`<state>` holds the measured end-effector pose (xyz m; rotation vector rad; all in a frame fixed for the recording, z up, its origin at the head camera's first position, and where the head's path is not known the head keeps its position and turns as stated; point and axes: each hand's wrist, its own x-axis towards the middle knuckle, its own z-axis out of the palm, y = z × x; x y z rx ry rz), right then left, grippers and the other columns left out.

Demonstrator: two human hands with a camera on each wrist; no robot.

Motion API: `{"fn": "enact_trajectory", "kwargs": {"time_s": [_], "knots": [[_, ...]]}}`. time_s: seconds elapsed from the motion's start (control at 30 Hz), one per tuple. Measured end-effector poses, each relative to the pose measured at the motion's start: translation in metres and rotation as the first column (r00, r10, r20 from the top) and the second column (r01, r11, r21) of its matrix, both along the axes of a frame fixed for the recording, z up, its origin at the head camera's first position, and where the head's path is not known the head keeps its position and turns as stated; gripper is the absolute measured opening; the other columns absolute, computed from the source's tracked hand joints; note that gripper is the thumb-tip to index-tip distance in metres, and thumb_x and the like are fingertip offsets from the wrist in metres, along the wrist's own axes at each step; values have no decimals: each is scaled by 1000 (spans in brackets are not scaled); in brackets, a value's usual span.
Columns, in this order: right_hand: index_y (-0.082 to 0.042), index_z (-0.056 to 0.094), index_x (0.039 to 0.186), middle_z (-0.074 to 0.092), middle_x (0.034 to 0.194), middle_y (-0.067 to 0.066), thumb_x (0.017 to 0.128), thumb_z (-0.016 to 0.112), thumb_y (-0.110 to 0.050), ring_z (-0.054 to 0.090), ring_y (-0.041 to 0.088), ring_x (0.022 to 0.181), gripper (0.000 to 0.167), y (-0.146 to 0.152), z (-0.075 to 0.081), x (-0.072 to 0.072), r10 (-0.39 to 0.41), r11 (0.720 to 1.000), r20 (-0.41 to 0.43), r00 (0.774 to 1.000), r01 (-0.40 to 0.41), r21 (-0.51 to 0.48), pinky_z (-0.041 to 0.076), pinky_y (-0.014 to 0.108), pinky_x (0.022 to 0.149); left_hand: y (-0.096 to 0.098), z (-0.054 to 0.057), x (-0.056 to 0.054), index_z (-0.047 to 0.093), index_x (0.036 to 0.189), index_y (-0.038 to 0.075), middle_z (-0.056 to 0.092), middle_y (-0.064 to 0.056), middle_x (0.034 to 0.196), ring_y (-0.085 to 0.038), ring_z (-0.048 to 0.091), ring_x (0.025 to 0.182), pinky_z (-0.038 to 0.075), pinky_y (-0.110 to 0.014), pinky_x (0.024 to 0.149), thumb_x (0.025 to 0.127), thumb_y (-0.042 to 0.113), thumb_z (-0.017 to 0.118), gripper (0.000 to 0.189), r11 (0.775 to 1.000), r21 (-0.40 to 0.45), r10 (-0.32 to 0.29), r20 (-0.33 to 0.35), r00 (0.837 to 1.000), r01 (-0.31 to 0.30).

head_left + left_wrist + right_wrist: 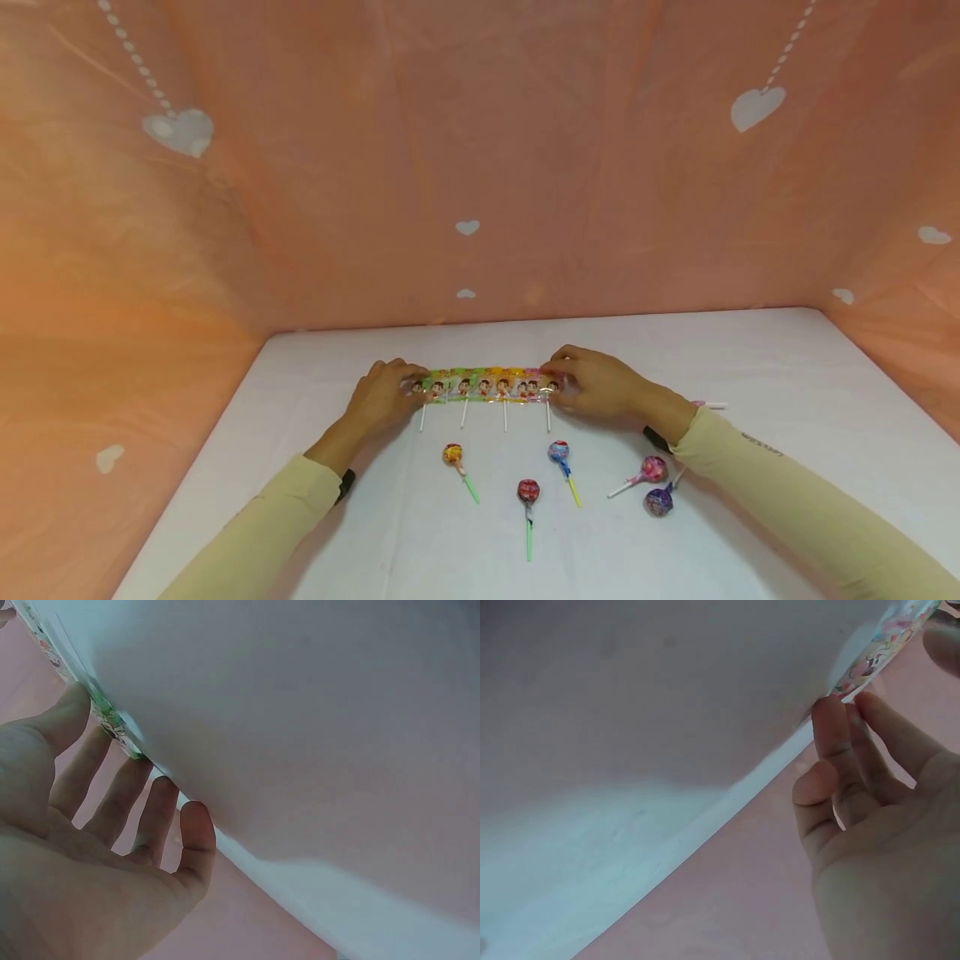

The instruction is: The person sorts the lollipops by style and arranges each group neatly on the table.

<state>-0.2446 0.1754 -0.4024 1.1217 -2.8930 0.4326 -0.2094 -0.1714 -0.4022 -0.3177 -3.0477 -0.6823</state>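
Note:
A strip of flat wrapped lollipops, green on the left through orange to pink on the right, lies crosswise on the white table, white sticks toward me. At its left end my left hand holds the edge between thumb and fingers. My right hand grips the pink end the same way. In the left wrist view, the strip's green end shows between thumb and fingertips. The right wrist view has the patterned wrapper at the fingertips; the thumb is partly out of frame.
Nearer me lie round lollipops: orange, red and blue. Pink and purple ones sit beside the right forearm, which partly hides another white stick. Orange cloth walls surround the white table.

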Motion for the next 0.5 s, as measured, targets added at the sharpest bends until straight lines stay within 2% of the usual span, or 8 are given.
{"fn": "enact_trajectory", "kwargs": {"time_s": [0.17,0.3,0.5], "knots": [[-9,65,130,63,124,5,90,68,-42,63,24,114,52,-1,1,1,-9,1000,-1,1000,9,2,50,45,101,-1,0,-1,69,125,13,67,-11,120,-30,56,108,45,-52,93,91,27,72,37,1000,-14,7,6,1000,-7],[-10,65,131,63,125,4,90,67,-43,63,23,115,52,-1,-1,1,-10,1000,5,1000,10,8,50,44,102,0,-1,0,69,125,13,67,-10,119,-31,56,109,45,-53,95,91,25,72,37,1000,-11,7,16,1000,-7],[-10,66,128,63,125,5,90,68,-44,64,23,112,52,2,0,1,-21,1000,-39,999,21,7,51,43,99,0,0,0,69,125,14,67,-11,119,-31,56,110,45,-54,95,91,26,71,36,1000,-19,6,14,1000,-5]]}}
